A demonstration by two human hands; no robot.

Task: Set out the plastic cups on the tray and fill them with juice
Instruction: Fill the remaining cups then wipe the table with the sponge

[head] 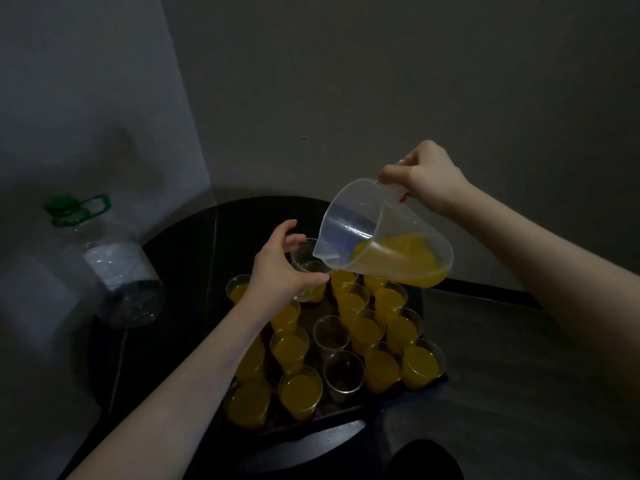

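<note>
Clear plastic cup (309,268), empty, is held above the far end of the dark tray (346,415) by the left hand (281,268), while the right hand (424,178) grasps the tilted translucent juice jug (384,233).

My left hand (277,268) covers most of the cup (306,261) I hold. My forearm hides some filled cups (249,362). The tray (346,412) shows only at its near edge.

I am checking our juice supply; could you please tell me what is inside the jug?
Orange juice pools low in the tilted clear jug, none yet at the spout. The right hand covers its handle.
</note>
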